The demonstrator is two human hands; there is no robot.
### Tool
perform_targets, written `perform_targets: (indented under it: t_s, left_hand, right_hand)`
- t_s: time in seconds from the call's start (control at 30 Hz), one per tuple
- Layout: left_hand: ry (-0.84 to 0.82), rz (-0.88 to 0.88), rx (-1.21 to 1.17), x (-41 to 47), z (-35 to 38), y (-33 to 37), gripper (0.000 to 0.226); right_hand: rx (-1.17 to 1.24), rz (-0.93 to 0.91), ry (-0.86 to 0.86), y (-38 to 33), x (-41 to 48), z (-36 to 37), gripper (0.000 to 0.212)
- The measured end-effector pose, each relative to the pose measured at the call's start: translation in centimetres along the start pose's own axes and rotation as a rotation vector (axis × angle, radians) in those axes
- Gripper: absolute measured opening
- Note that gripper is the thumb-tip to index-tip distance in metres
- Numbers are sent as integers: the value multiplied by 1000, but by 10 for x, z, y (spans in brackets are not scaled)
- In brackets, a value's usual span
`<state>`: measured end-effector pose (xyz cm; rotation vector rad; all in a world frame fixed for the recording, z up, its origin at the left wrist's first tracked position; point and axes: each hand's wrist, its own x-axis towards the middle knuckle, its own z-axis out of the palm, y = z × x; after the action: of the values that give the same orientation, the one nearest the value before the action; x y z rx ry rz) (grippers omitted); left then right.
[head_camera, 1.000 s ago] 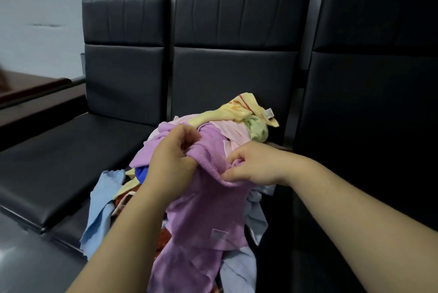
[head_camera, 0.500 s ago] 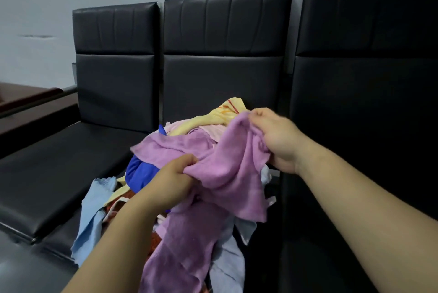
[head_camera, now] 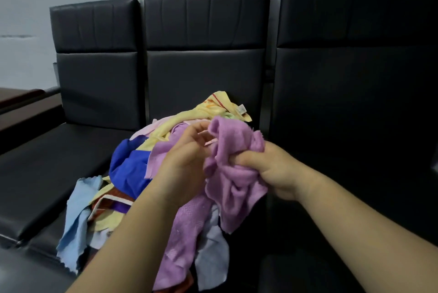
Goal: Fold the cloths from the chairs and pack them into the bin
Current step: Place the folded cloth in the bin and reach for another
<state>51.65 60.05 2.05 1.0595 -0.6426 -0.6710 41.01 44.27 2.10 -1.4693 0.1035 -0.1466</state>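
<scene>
A purple cloth is bunched up above a heap of cloths on the middle black chair. My right hand grips a wad of the purple cloth, fingers curled into it. My left hand is just left of it, fingers curled at the cloth's upper edge, its grip partly hidden. A longer purple cloth hangs down below my left wrist. The heap holds yellow, dark blue and light blue cloths. No bin is in view.
A row of three black padded chairs stands against a pale wall. The left chair's seat is bare, and so is the right chair. A brown wooden ledge lies at the far left.
My right hand dropped from the top of the heap and gathered the purple cloth into a wad. My left hand rose toward the cloth's upper edge. The hands came closer together.
</scene>
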Motion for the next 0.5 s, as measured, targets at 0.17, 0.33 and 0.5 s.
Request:
perform_targets:
  t_s: [0.17,0.33,0.5]
  left_hand:
    - [-159,-185,356,-3,22,-33,50]
    - [-243,-284,434,12,63,-82,49]
    - [-174,-367,68,23,122,-113,10]
  right_hand:
    - [418,20,110,-11,-22,-28,47]
    - [593,1,299,-25,-54,-71,25]
    - [641,145,622,-33,-90,-136,21]
